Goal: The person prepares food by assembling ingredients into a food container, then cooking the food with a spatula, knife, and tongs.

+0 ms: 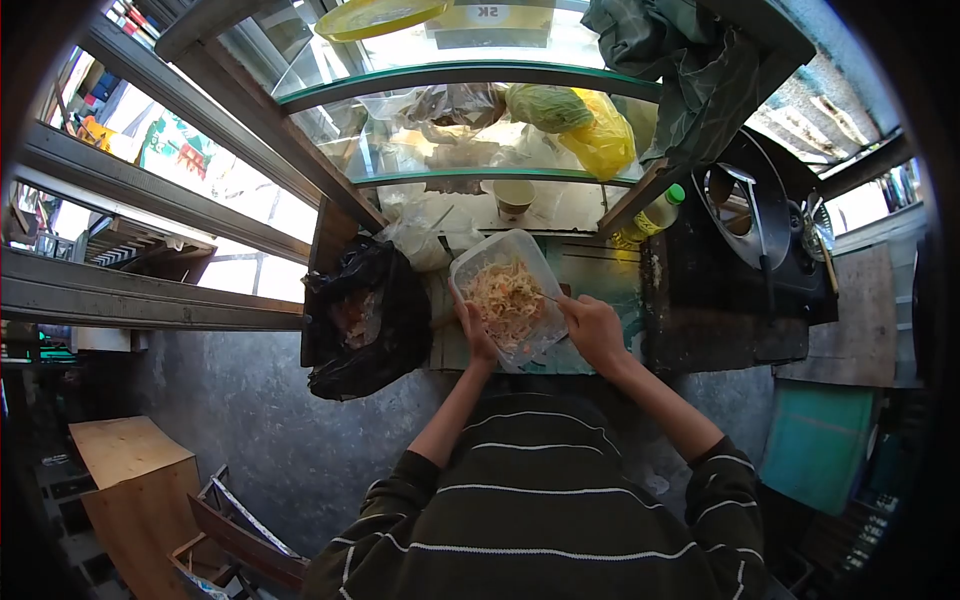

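Note:
A clear square plastic container is tilted toward me over the front of the counter. Inside lies a mix of shredded vegetables, pale with orange and green bits. My left hand grips the container's left side, fingers along the outer wall. At its right side, my right hand is closed around a thin metal utensil, whose head is buried in the mix. Just left of the container stands a black plastic bag, open at the top with something reddish inside.
Behind the container are a paper cup and a clear plastic bag. A green-capped bottle stands right of them, beside a black wok on the stove. Glass shelves overhang the counter, holding a cabbage and yellow bag.

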Tool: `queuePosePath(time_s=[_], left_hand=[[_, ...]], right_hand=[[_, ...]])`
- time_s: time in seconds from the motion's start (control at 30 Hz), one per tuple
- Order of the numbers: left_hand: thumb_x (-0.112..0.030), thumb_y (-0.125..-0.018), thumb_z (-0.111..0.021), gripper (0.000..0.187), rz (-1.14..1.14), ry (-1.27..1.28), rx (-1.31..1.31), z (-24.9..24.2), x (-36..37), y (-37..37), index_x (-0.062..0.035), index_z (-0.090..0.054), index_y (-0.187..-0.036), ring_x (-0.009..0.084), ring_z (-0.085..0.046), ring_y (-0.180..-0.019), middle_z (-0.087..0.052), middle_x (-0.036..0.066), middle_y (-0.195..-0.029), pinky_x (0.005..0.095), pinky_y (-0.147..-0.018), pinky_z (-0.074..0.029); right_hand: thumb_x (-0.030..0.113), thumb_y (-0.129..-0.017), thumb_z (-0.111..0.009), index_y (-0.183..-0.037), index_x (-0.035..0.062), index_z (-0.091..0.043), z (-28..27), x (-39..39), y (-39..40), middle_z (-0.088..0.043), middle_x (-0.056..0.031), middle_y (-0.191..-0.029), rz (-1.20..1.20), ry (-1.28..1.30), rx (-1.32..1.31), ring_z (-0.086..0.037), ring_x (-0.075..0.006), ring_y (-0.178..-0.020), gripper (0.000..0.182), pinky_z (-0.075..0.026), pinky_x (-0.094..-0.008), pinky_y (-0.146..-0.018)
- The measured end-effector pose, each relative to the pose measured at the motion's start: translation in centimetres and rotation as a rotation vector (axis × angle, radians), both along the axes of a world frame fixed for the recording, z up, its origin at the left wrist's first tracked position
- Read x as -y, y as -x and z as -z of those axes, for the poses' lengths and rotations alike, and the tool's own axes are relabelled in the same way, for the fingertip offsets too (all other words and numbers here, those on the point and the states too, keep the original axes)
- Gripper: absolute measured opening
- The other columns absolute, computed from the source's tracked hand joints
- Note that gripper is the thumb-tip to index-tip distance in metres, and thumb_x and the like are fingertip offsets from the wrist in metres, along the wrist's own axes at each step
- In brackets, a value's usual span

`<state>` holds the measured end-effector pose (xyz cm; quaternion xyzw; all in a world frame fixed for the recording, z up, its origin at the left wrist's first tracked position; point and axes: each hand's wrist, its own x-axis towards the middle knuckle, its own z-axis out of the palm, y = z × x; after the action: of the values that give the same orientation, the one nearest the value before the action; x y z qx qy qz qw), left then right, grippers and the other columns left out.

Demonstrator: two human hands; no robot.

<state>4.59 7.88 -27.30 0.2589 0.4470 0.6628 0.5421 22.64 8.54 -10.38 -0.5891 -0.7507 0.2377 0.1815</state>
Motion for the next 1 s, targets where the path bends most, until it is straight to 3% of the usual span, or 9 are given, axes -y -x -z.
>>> queuePosePath(time_s=[0.03, 0.1, 0.33, 0.4, 0.53, 0.6, 0.73, 0.83, 1.0], left_hand=[[-0.053, -0.089, -0.033, 0.074, 0.003, -0.001, 0.002, -0.5, -0.2, -0.3, -0.0053, -0.008, -0.141, 0.0251, -0.018, -0.129, -0.016, 0.015, -0.140, 0.0366, -0.104, -0.016], [-0.053, -0.089, -0.036, 0.066, -0.077, -0.012, 0.004, -1.4, -0.6, -0.9, -0.0030, -0.027, -0.131, 0.0244, -0.047, -0.111, -0.042, 0.013, -0.125, 0.0355, -0.094, -0.039], [-0.052, -0.089, -0.037, 0.066, -0.048, -0.037, 0.187, -0.9, -0.2, 0.3, -0.0028, -0.027, -0.131, 0.0268, -0.046, -0.112, -0.042, 0.014, -0.125, 0.0366, -0.094, -0.039], [-0.052, -0.089, -0.035, 0.075, 0.034, -0.056, 0.156, -1.4, -0.5, 0.5, -0.0051, -0.006, -0.141, 0.0251, -0.025, -0.127, -0.021, 0.014, -0.140, 0.0360, -0.104, -0.019], [-0.053, -0.089, -0.035, 0.076, -0.104, -0.058, -0.209, -4.7, -1.3, -0.4, -0.0048, -0.006, -0.141, 0.0256, -0.020, -0.129, -0.016, 0.015, -0.142, 0.0367, -0.105, -0.016], [-0.053, -0.089, -0.033, 0.076, -0.075, -0.045, -0.331, -3.4, -0.8, -0.4, -0.0044, -0.007, -0.140, 0.0260, -0.016, -0.131, -0.014, 0.015, -0.143, 0.0373, -0.106, -0.012], [-0.052, -0.090, -0.033, 0.075, -0.058, -0.037, -0.049, 0.3, 0.1, 0.4, -0.0047, -0.006, -0.141, 0.0259, -0.016, -0.131, -0.015, 0.015, -0.143, 0.0375, -0.106, -0.012], [-0.053, -0.089, -0.035, 0.075, -0.057, -0.014, -0.063, 0.2, 0.4, 0.6, -0.0044, -0.009, -0.140, 0.0247, -0.022, -0.129, -0.022, 0.015, -0.140, 0.0370, -0.104, -0.018], [-0.054, -0.089, -0.037, 0.070, -0.032, 0.069, 0.226, -1.1, -0.2, 0.2, -0.0032, -0.022, -0.135, 0.0213, -0.036, -0.119, -0.035, 0.012, -0.130, 0.0330, -0.098, -0.030]], right_hand=[[0.009, -0.078, -0.054, -0.104, 0.0053, -0.060, -0.6, 0.0, 0.1, -0.054, -0.0122, -0.066, -0.061, -0.082, 0.185, -0.058, -0.0310, -0.057, 0.027, -0.047, -0.0380, -0.051], [0.009, -0.077, -0.052, -0.106, 0.0074, -0.057, 1.6, 1.7, 0.5, -0.051, -0.0109, -0.065, -0.147, -0.161, 0.245, -0.057, -0.0298, -0.053, 0.029, -0.046, -0.0384, -0.047], [0.008, -0.076, -0.050, -0.105, 0.0104, -0.054, 1.8, 0.6, -1.8, -0.050, -0.0096, -0.067, -0.236, -0.185, 0.375, -0.055, -0.0281, -0.047, 0.029, -0.045, -0.0368, -0.041], [0.009, -0.075, -0.051, -0.102, 0.0092, -0.056, 3.4, 0.8, -1.8, -0.054, -0.0112, -0.066, -0.214, -0.153, 0.369, -0.057, -0.0302, -0.051, 0.027, -0.047, -0.0392, -0.045], [0.012, -0.078, -0.052, -0.091, 0.0026, -0.063, 3.9, 2.4, 0.2, -0.059, -0.0182, -0.064, -0.096, 0.216, 0.274, -0.060, -0.0348, -0.062, 0.019, -0.047, -0.0455, -0.057], [0.014, -0.079, -0.055, -0.089, 0.0014, -0.065, 5.0, 2.1, 0.5, -0.061, -0.0202, -0.069, -0.041, 0.421, -0.097, -0.061, -0.0329, -0.062, 0.019, -0.047, -0.0401, -0.059], [0.015, -0.076, -0.059, -0.088, 0.0012, -0.066, 4.5, 0.9, -0.1, -0.062, -0.0212, -0.075, -0.006, 0.426, -0.160, -0.062, -0.0311, -0.064, 0.019, -0.046, -0.0345, -0.060], [0.013, -0.077, -0.057, -0.090, 0.0015, -0.065, 0.9, 0.2, -0.1, -0.061, -0.0172, -0.069, 0.028, 0.268, -0.227, -0.060, -0.0307, -0.061, 0.019, -0.046, -0.0370, -0.058], [0.010, -0.075, -0.056, -0.096, 0.0069, -0.061, -0.7, 0.3, 0.5, -0.051, -0.0093, -0.065, -0.128, -0.170, 0.148, -0.055, -0.0285, -0.051, 0.021, -0.044, -0.0398, -0.049]])
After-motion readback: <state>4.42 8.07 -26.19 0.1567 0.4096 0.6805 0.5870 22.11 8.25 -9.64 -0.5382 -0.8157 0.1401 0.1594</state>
